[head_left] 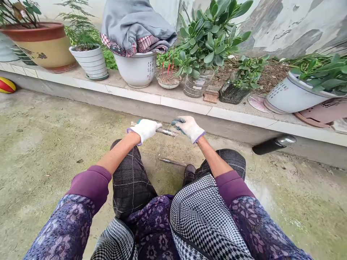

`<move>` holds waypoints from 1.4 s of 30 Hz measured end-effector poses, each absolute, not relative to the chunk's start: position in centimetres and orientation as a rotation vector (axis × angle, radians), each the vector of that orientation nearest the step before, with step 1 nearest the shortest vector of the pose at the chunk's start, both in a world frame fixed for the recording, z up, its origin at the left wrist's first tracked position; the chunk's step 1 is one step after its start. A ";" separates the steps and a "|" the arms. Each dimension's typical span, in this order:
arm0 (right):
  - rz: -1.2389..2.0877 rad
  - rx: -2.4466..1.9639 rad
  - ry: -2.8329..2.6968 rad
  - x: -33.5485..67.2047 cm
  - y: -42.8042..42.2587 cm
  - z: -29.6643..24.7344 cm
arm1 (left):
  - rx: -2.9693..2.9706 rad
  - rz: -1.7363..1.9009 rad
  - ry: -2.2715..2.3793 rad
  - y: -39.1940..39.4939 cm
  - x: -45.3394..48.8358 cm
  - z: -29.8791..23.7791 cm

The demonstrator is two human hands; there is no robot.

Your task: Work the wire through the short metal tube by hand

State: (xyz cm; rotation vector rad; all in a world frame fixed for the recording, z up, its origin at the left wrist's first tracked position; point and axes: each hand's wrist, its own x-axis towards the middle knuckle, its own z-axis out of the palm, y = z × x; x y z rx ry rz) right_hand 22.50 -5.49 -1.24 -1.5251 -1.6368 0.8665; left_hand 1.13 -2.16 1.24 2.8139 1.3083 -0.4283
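My left hand (146, 129), in a white work glove with a purple cuff, is closed around a short stick (167, 132) held nearly level. Silvery windings cover the stick's right part, and its pale left end pokes out past the glove. A thin strand (169, 126) rises from the windings toward my right hand (188, 127). That hand wears a matching glove with grey-green fingertips, pinched together just above and right of the stick's end. The exact grip on the strand is too small to see clearly. On the ground below lies a second stick (172, 162), also partly silvery.
Ahead runs a low tiled ledge (187, 109) with several potted plants and a white pot (135, 68) topped by grey cloth (135, 25). A small brush (210, 96) sits on it. A dark flask (271, 144) lies by its foot at right; a ball (7, 85) is far left.
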 end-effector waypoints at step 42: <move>0.956 -1.434 -1.404 21.5 -5.7 1.2 | 2.721 -0.172 1.465 -1.6 0.1 1.4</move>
